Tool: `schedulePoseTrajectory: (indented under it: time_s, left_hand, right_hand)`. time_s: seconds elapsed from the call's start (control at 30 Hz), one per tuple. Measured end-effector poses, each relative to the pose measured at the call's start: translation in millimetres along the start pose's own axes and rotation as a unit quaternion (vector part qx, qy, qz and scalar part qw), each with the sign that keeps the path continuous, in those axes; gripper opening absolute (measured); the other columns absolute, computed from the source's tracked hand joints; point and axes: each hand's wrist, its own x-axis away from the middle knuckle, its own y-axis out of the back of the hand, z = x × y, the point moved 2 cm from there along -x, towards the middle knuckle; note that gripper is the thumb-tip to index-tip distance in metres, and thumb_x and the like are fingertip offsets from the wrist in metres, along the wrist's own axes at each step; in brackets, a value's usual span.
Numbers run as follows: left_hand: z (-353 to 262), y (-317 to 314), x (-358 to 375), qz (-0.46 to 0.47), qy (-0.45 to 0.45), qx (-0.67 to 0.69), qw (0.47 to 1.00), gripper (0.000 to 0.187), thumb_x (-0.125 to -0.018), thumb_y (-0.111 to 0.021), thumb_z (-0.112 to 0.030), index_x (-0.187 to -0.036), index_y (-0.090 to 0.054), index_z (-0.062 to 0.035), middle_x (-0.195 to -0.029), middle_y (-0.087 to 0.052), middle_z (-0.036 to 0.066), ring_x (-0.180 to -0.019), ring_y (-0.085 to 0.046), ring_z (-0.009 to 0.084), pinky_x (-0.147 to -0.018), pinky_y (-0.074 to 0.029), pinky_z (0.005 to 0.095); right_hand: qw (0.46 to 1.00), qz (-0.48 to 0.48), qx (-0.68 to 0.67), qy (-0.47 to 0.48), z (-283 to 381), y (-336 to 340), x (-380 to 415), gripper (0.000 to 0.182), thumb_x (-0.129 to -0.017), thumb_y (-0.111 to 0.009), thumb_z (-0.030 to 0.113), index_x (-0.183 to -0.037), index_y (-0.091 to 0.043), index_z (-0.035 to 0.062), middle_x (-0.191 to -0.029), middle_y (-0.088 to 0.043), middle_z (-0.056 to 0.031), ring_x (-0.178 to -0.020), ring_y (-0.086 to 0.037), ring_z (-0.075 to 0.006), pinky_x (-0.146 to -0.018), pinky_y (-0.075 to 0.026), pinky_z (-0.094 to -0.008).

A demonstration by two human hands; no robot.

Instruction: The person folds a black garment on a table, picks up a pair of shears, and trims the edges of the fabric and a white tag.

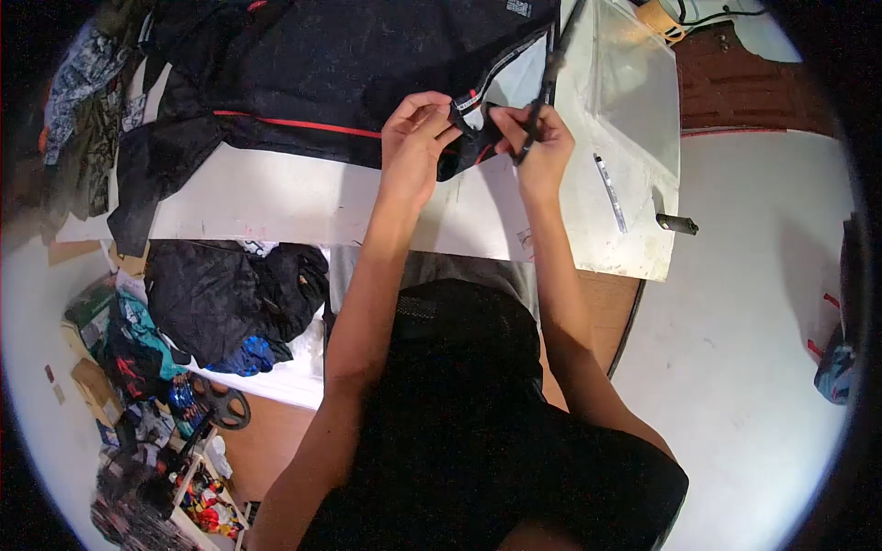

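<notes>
At the white table (303,207), the left hand (415,138) is pinching the black garment (312,73) edge while the right hand (542,142) is gripping scissors (542,92) closed-fisted; trimming appears under way, unfinished.

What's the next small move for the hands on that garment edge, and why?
Probably close the scissors on the bit pinched by the left hand: the right hand holds them at the black garment edge, where both hands meet by the striped band.

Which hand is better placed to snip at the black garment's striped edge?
Probably the right hand: it holds the slim black scissors-like tool against the black garment with red piping, while the left hand only pinches the fabric edge.
</notes>
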Motion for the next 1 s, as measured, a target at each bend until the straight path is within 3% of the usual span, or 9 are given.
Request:
schedulePoseTrajectory:
  time_s: [0.17, 0.27, 0.4, 0.77, 0.83, 1.0]
  left_hand:
    - [-4.1, -10.4, 3.3, -0.015, 0.005, -0.035, 0.999, 0.012, -0.087, -0.06, -0.001, -0.098, -0.065, -0.0015, -0.092, -0.062, 0.005, -0.084, -0.061, 0.013, -0.079, -0.054, 0.0312]
    - [-1.4, -17.6, 5.8, -0.007, 0.019, -0.06, 0.998, 0.015, -0.085, -0.062, -0.001, -0.099, -0.066, 0.0011, -0.094, -0.064, 0.008, -0.085, -0.062, 0.0135, -0.077, -0.057, 0.0309]
    - [4.8, -32.7, 8.5, 0.0, 0.029, -0.089, 0.996, 0.016, -0.084, -0.062, -0.001, -0.099, -0.066, 0.004, -0.092, -0.065, 0.01, -0.082, -0.063, 0.0145, -0.076, -0.057, 0.0288]
    - [5.5, -44.8, 18.0, -0.043, 0.019, -0.094, 0.994, 0.02, -0.082, -0.063, 0.002, -0.102, -0.064, 0.0064, -0.096, -0.065, 0.015, -0.084, -0.065, 0.0201, -0.078, -0.056, 0.0297]
    - [3.7, -45.7, 17.4, -0.038, 0.018, -0.114, 0.993, 0.018, -0.079, -0.066, 0.003, -0.097, -0.067, 0.0046, -0.088, -0.067, 0.011, -0.079, -0.064, 0.0137, -0.071, -0.053, 0.0235]
    - [2.9, -48.1, 17.8, -0.021, -0.007, -0.157, 0.987, 0.019, -0.077, -0.067, 0.004, -0.096, -0.067, 0.0049, -0.088, -0.067, 0.011, -0.078, -0.063, 0.0131, -0.071, -0.051, 0.0233]
  right_hand:
    - [0.996, 0.009, 0.074, -0.053, 24.5, 49.2, 26.7, 0.025, -0.078, -0.073, 0.009, -0.068, -0.051, 0.0055, -0.048, -0.051, -0.0017, -0.036, -0.044, -0.0066, -0.033, -0.031, -0.0212]
    - [0.997, 0.011, 0.075, -0.031, 26.6, 53.3, 34.6, 0.023, -0.076, -0.075, 0.007, -0.071, -0.053, 0.0046, -0.058, -0.06, -0.0047, -0.041, -0.047, -0.0048, -0.037, -0.034, -0.0189]
    - [1.0, -0.002, 0.029, -0.011, 27.9, 38.4, 37.5, 0.022, -0.073, -0.076, 0.0, -0.083, -0.056, 0.002, -0.086, -0.069, -0.0107, -0.056, -0.055, -0.0049, -0.048, -0.045, -0.0177]
    - [0.997, -0.036, -0.015, 0.066, 18.4, 10.2, 37.2, 0.026, -0.074, -0.076, 0.0, -0.089, -0.055, -0.0012, -0.085, -0.069, -0.0103, -0.058, -0.054, -0.005, -0.05, -0.041, -0.0184]
    - [0.998, -0.037, -0.011, 0.054, 19.2, 12.2, 36.9, 0.025, -0.074, -0.075, 0.001, -0.088, -0.055, -0.0011, -0.083, -0.069, -0.0096, -0.058, -0.054, -0.0048, -0.049, -0.041, -0.0183]
    - [0.998, -0.037, -0.025, 0.052, 20.1, 15.1, 36.2, 0.021, -0.077, -0.074, 0.003, -0.085, -0.056, -0.0007, -0.077, -0.068, -0.0078, -0.055, -0.053, -0.0047, -0.047, -0.04, -0.0183]
